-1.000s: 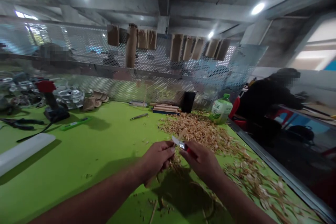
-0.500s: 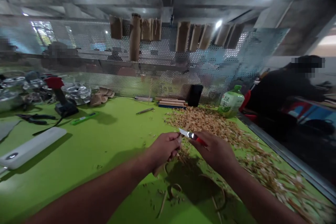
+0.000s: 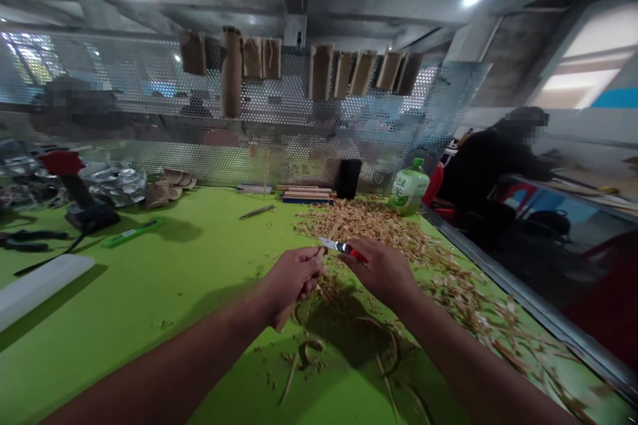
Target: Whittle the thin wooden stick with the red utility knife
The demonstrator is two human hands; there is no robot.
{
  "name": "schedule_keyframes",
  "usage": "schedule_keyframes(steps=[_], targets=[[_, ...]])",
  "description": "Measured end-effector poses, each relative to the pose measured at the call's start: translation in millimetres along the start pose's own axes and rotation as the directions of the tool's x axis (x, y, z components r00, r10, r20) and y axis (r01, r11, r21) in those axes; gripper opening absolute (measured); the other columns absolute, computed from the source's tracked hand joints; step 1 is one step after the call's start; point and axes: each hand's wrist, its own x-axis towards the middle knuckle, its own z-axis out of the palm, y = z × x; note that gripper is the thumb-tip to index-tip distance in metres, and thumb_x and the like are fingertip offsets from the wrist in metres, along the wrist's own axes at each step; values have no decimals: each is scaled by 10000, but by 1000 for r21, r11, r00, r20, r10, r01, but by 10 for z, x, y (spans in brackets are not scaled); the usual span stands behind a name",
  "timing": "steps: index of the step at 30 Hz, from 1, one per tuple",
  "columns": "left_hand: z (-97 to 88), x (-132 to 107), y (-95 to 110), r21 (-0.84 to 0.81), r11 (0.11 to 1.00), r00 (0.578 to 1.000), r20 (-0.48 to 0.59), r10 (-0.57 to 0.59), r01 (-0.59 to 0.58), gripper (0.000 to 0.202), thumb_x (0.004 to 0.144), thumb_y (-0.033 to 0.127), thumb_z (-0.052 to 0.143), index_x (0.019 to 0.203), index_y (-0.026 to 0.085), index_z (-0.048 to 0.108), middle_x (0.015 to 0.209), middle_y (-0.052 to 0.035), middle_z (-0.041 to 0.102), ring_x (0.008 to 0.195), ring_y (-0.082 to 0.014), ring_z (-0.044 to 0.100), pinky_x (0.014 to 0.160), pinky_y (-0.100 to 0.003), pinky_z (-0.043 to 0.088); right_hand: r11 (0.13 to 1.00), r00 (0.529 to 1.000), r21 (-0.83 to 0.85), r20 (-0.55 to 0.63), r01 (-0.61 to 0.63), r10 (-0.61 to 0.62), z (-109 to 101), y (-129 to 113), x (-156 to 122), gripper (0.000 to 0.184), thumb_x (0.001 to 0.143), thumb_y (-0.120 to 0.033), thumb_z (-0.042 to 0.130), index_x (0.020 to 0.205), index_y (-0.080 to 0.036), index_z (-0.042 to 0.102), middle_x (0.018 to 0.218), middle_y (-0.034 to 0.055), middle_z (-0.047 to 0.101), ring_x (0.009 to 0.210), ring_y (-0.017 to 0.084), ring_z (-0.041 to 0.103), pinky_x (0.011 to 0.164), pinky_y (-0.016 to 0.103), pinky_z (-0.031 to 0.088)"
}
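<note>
The green worktop bore shavings, pliers, a bottle, a power tool and a white bar.

"What sort of place is this?"
"A workshop. Curled, pale-tan shavings lie heaped on the flat, bright-green tabletop just beyond the right hand."
"Any tools about?"
"Left of the left hand, well apart from it, are a red-and-black, pistol-shaped power drill and black-handled pliers."
"And farther off?"
"Beyond both hands, brown, trough-shaped pieces hang against a grey, perforated metal screen under bare grey concrete beams. Out past the right hand, a person in black is at another long table, though that corner is too dim to tell what lies there."
</note>
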Motion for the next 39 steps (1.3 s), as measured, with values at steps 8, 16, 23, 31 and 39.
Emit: schedule_keyframes(steps=[8,16,23,31,39], targets=[[-18,8,-12,-28,1000,1000,0,-5,5,184,885,317,510,813,153,548,563,75,389,419,-37,279,412,-167,230,1000,999,-5,-36,-6,6,32,66,30,262,914,-420,491,943,-235,675,883,45,682,783,176,608,616,251,353],[-36,73,-69,-137,990,1000,27,-14,18,144,858,279,521,818,143,545,610,62,410,423,-29,297,399,-166,229,997,994,-22,-86,-74,72,50,219,77,276,894,-445,516,956,-239,688,889,38,686,754,181,617,605,258,361],[-16,-20,-19,-159,985,998,23,-62,65,154,846,282,542,870,133,577,618,53,439,416,-27,299,393,-167,238,950,949,42,-48,-309,311,-107,451,124,301,858,-498,531,866,-252,704,815,54,687,729,198,608,613,287,352],[41,-33,-51,-332,943,996,89,-7,36,159,878,259,510,791,130,544,668,25,480,433,-24,359,391,-161,281,919,910,163,-159,-358,382,-204,800,119,411,862,-550,464,823,-196,668,659,30,611,581,162,533,524,256,310],[44,12,-43,-494,869,994,86,74,-21,222,837,233,575,1050,183,536,745,38,503,428,-22,377,375,-143,266,974,996,226,-85,0,20,35,82,53,327,911,-476,460,840,-205,629,725,19,603,650,150,538,593,249,349]])
